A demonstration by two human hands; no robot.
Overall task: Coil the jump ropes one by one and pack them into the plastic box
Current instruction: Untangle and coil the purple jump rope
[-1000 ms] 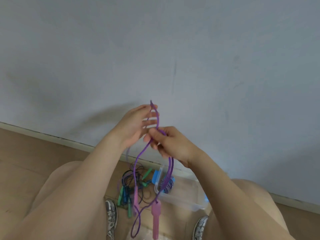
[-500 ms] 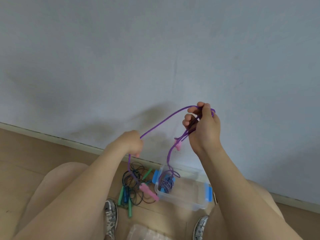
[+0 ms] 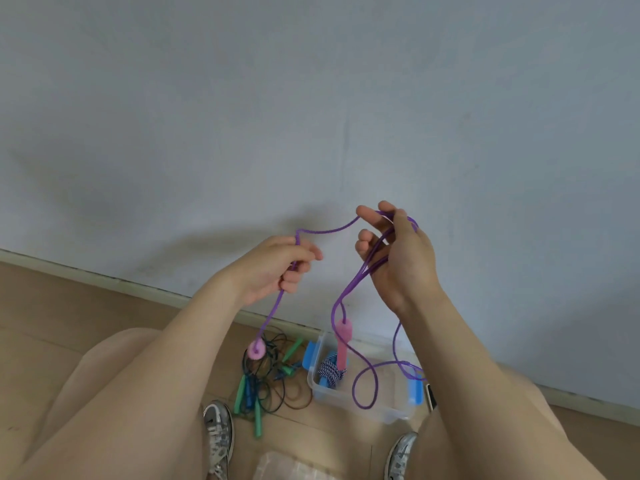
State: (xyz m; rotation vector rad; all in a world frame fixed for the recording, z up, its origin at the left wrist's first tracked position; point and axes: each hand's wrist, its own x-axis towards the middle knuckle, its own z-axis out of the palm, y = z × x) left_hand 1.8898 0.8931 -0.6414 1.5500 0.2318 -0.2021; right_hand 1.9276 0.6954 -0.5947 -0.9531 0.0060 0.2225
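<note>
Middle of the frame, purple rope (image 3: 325,231): it is held up in the air in front of the wall, between the two hands, and sags in a short span from one hand to the other.
Left hand (image 3: 277,268): grip closed, fingers curled round one strand of the purple rope; the strand runs down out of the fist to a pink handle (image 3: 256,350), seen end-on, that hangs above the floor.
Right hand (image 3: 401,261): raised a little higher, to the right of centre; its grip gathers several strands, which loop over the bent fingers with the thumb lying across them.
Hanging strands: from the right hand they drop toward the box; a second pink handle (image 3: 342,344) hangs upright among them, and one wide loop swings in front of the box.
Plastic box (image 3: 391,414): clear, with blue latches (image 3: 309,355) at its ends, it sits open on the floor by the skirting board, lower centre-right.
Inside the box: one coiled blue-and-white rope (image 3: 330,370) at its left end.
Rope pile (image 3: 266,386): dark cords with green and blue handles lie tangled on the floor just left of the box.
Lid (image 3: 294,469): a clear plastic piece at the bottom edge, between the shoes (image 3: 218,434).
Floor (image 3: 69,306): light wood, meeting a grey-white wall (image 3: 311,98).
</note>
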